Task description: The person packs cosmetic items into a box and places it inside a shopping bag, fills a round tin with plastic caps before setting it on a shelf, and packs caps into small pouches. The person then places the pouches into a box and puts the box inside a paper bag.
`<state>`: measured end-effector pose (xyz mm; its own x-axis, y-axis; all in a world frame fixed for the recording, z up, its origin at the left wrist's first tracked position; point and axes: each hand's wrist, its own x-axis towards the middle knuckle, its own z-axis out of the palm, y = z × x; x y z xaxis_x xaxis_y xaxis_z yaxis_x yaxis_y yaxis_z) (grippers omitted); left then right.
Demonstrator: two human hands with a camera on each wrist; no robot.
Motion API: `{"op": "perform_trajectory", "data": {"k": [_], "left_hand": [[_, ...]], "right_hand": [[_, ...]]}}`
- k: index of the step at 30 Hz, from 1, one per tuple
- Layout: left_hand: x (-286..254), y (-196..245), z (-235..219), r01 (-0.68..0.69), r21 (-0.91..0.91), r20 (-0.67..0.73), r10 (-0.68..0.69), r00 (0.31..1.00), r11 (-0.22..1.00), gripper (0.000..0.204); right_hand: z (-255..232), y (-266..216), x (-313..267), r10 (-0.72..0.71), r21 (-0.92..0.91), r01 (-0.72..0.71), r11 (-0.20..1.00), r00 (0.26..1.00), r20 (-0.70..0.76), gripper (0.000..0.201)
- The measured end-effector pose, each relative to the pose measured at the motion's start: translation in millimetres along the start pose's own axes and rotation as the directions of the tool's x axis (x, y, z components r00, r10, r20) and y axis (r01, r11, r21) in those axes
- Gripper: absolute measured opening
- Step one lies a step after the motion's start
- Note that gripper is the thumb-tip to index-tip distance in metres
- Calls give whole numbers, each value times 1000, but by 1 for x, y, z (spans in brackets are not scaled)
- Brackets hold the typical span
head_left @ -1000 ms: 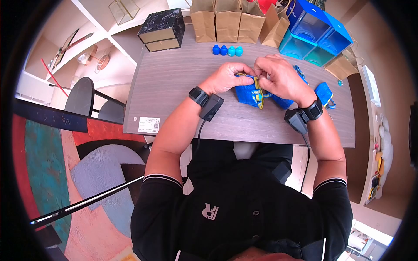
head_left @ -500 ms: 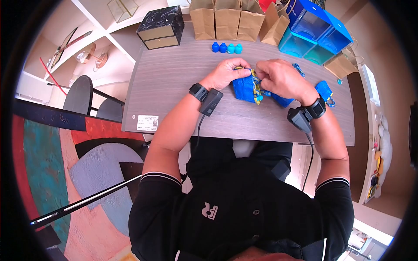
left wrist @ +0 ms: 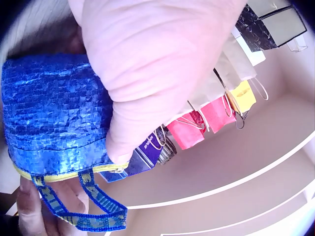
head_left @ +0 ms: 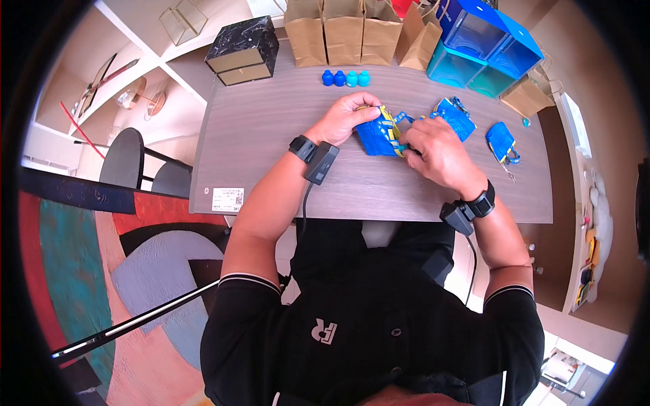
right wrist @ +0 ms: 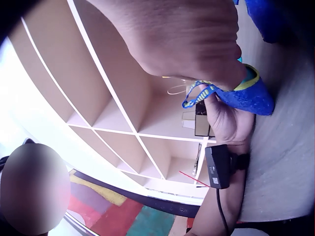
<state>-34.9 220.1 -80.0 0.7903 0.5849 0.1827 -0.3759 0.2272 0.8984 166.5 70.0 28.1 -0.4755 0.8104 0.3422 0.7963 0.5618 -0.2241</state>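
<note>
While the left hand [head_left: 344,120] pinches the blue pouch [head_left: 373,137] near its rim, the right hand [head_left: 438,153] sits right of it, fingers curled at the yellow-edged mouth; teal item [head_left: 404,147] shows there, grip hidden, can't tell if held. To do this cleanly: left thumb pulls the mouth wide, strap [left wrist: 101,221] kept outside, fingers worked straight, no twisting. On the table [head_left: 271,135]: second pouch [head_left: 501,141] well right of blue pouch, third pouch [head_left: 455,122] right and slightly beyond it. Beyond it: four small bottles [head_left: 340,80], then paper bags [head_left: 343,40].
</note>
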Motion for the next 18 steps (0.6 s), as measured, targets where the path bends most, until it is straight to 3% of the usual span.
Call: {"op": "perform_trajectory", "data": {"k": [2,9,12,14,18], "left_hand": [[-1,-1,2,-15,-15,-57,14,998,1000,16],[1,-4,2,-8,-27,-51,7,999,1000,18],[-1,-3,0,-4,-24,-50,3,999,1000,21],[-1,0,0,-22,107,2,22,1000,994,25],[-3,13,7,12,272,46,-25,999,962,30]], "right_hand": [[4,0,-4,21,-43,-23,999,999,-33,19],[12,-3,-10,50,-146,-69,987,990,-134,17],[16,-6,-9,94,-122,-131,984,959,-266,18],[22,-6,-7,63,-117,-120,986,911,-408,16],[42,-1,-10,111,-87,-161,983,905,-411,16]]}}
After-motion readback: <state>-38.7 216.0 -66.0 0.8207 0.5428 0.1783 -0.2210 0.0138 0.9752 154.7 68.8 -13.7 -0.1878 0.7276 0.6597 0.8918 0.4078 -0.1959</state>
